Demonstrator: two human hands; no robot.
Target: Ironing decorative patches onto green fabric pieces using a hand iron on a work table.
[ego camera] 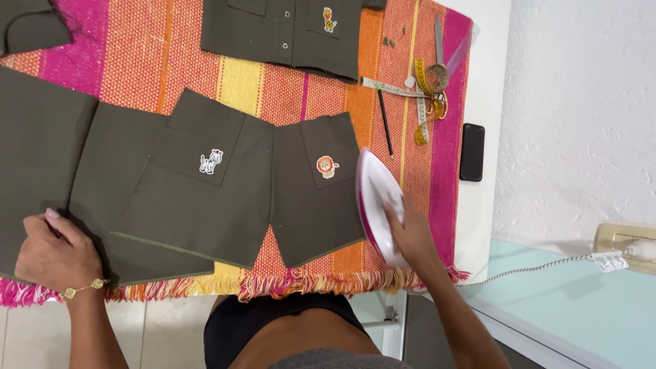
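Now your right hand (pixel 410 232) has a closed grip on the white and pink iron (pixel 377 205), which stands on the striped woven cloth (pixel 424 171) near the front edge of the tabletop (pixel 488 82), toward its right side. The iron is just beside the dark green fabric piece (pixel 316 198) that carries a small orange lion patch (pixel 328 166) on its pocket. Your left hand (pixel 58 254) lies flat, fingers spread, on another dark green piece (pixel 41 150) at the front left; it presses and grips nothing. A gold bracelet (pixel 85 288) is on that wrist. Between both hands lies a third piece with a white zebra patch (pixel 211 161). At the far edge a green garment (pixel 290 31) shows a yellow giraffe patch (pixel 329 19). A pencil (pixel 385 123) and a yellow measuring tape (pixel 422 92) lie toward the far right corner, and a black phone (pixel 472 152) rests on the bare white tabletop at the right edge. A white tag (pixel 610 260) hangs on the iron's cord (pixel 533 268).
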